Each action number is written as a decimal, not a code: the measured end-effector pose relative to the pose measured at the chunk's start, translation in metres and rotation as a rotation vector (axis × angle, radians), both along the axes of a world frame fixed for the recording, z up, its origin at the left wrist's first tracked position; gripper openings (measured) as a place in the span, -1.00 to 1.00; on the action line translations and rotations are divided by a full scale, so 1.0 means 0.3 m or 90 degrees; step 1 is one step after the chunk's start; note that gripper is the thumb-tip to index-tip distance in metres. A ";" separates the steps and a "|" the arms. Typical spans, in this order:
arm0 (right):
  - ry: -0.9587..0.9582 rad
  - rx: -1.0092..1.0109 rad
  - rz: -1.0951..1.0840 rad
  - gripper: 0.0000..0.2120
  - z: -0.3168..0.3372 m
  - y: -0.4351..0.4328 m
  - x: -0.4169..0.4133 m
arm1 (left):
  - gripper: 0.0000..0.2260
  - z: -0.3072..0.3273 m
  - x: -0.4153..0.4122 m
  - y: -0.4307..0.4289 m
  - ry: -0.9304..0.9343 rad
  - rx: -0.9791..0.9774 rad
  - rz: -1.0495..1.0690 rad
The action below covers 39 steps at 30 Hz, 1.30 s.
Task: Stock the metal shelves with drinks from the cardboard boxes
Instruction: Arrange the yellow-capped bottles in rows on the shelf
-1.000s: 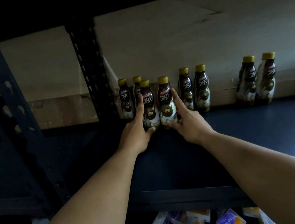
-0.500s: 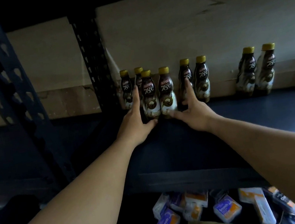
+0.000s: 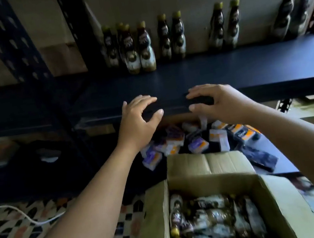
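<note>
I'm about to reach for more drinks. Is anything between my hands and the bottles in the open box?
Nothing visible is in the way. The left hand and right hand hover empty at the front edge of the shelf. The cardboard box sits below them with its flaps open, and the bottles lie uncovered inside.

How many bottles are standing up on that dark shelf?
10 bottles stand on the shelf: four bunched at the left, two behind and two in front; then a pair, another pair, and a pair at the far right. More could hide behind them.
</note>
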State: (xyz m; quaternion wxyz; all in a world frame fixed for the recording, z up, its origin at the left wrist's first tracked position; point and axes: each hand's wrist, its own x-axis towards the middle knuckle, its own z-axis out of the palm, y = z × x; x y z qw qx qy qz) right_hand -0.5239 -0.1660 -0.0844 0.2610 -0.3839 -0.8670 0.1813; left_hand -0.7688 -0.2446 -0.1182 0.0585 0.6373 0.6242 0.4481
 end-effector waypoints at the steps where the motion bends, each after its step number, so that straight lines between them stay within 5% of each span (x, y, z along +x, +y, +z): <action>1: 0.006 0.006 -0.003 -0.63 -0.027 -0.034 0.032 | -0.66 -0.032 0.030 -0.028 -0.032 -0.001 -0.012; 6: 0.092 -0.131 -0.133 -0.76 -0.245 -0.187 0.182 | -0.65 -0.214 0.170 -0.138 -0.156 -0.180 -0.084; 10: 0.066 -0.358 -0.221 -0.83 -0.498 -0.229 0.268 | -0.43 -0.356 0.203 -0.192 0.042 -0.581 -0.212; 13: -0.081 -0.460 -0.189 -0.78 -0.629 -0.257 0.310 | -0.41 -0.469 0.178 -0.213 0.105 -0.708 -0.217; 19: -0.082 -0.526 -0.207 -0.54 -0.783 -0.249 0.321 | -0.45 -0.646 0.166 -0.179 0.076 -0.657 -0.164; 29: 0.117 -0.617 -0.267 -0.72 -1.018 -0.252 0.363 | -0.48 -0.928 0.239 -0.147 0.082 -0.687 -0.160; 39: -0.058 -0.856 -0.039 -0.59 -1.105 -0.301 0.376 | -0.32 -1.101 0.321 -0.118 0.349 -0.715 -0.107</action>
